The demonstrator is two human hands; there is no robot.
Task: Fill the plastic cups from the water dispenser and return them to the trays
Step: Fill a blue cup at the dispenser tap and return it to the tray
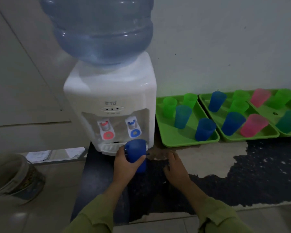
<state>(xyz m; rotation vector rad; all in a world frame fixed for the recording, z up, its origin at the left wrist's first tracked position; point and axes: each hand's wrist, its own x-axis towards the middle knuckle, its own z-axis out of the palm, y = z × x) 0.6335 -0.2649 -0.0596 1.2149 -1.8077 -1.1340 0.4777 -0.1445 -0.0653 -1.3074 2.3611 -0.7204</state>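
Observation:
My left hand (pixel 127 163) grips a blue plastic cup (pixel 136 149), held just below and in front of the blue tap (pixel 133 127) of the white water dispenser (pixel 111 98). The red tap (pixel 106 129) is to its left. My right hand (pixel 174 167) rests on the dark counter beside the cup, fingers apart, holding nothing. Green trays (pixel 173 137) (pixel 232 137) at the right carry several green, blue and pink cups, among them a blue cup (pixel 204 129) near the first tray's front edge.
A big blue water bottle (pixel 99 27) sits on top of the dispenser. The dark counter (pixel 242 175) has a worn pale patch in front of the trays. A pale bucket (pixel 12 175) stands on the floor at the left. The wall is right behind the trays.

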